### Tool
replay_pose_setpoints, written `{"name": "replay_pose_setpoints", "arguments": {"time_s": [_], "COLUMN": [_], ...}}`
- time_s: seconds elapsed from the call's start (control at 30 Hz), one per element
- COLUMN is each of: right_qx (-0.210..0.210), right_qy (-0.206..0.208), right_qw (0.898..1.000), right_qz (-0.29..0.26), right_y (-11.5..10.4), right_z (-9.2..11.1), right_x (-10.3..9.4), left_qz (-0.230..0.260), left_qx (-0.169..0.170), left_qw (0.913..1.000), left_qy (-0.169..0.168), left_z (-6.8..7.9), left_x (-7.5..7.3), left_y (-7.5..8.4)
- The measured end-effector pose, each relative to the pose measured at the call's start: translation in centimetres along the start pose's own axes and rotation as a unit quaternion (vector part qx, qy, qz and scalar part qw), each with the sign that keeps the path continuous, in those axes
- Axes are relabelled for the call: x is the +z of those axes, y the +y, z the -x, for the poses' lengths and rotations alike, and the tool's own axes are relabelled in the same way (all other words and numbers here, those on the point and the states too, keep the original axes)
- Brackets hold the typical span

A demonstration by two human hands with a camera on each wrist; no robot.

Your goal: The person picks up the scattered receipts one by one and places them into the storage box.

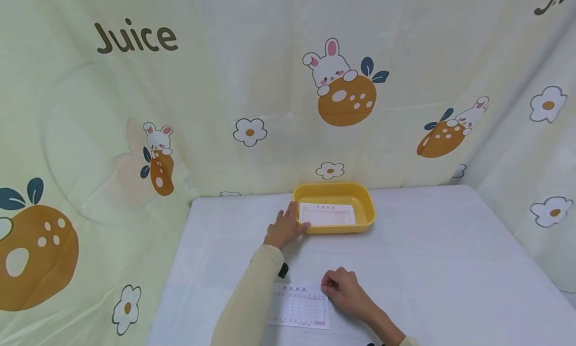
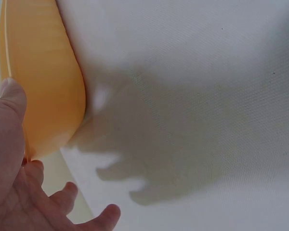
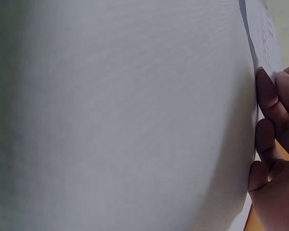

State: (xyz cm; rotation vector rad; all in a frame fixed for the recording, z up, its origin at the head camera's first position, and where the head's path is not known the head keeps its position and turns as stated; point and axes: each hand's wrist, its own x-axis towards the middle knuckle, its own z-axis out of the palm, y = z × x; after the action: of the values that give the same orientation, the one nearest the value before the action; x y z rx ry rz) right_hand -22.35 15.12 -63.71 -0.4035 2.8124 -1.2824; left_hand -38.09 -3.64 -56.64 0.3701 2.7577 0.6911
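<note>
At the yellow tray (image 1: 366,211), my left hand (image 1: 286,228) holds the near left corner. Its thumb lies at the rim and the other fingers spread along the left end; in the left wrist view the thumb touches the tray wall (image 2: 50,82). Inside the tray lies a printed paper form (image 1: 327,215). A second paper form (image 1: 299,307) rests on the table closer to me, partly covered by my left sleeve. My right hand (image 1: 346,291) pinches its upper right corner between thumb and index finger, other fingers curled; the right wrist view shows the paper's edge (image 3: 265,38) there.
A white cloth covers the table (image 1: 427,251), and the tray stands near its back edge. A curtain (image 1: 279,86) printed with rabbits, oranges and flowers hangs behind and along both sides.
</note>
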Motion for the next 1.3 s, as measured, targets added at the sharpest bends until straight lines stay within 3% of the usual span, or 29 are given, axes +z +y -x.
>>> {"name": "replay_pose_setpoints", "arguments": {"time_s": [0.7, 1.3], "right_qx": [-0.005, 0.003], "right_qy": [-0.009, -0.002], "right_qw": [1.0, 1.0], "right_qz": [-0.011, -0.013], "right_y": [0.17, 0.33], "right_z": [0.11, 0.28], "right_x": [-0.13, -0.23], "left_qz": [0.034, -0.008], "left_qx": [-0.012, 0.01], "left_qw": [0.9994, 0.9998], "left_qy": [-0.004, 0.013], "left_z": [0.64, 0.46], "left_x": [-0.56, -0.41], "left_y": [0.2, 0.36]}}
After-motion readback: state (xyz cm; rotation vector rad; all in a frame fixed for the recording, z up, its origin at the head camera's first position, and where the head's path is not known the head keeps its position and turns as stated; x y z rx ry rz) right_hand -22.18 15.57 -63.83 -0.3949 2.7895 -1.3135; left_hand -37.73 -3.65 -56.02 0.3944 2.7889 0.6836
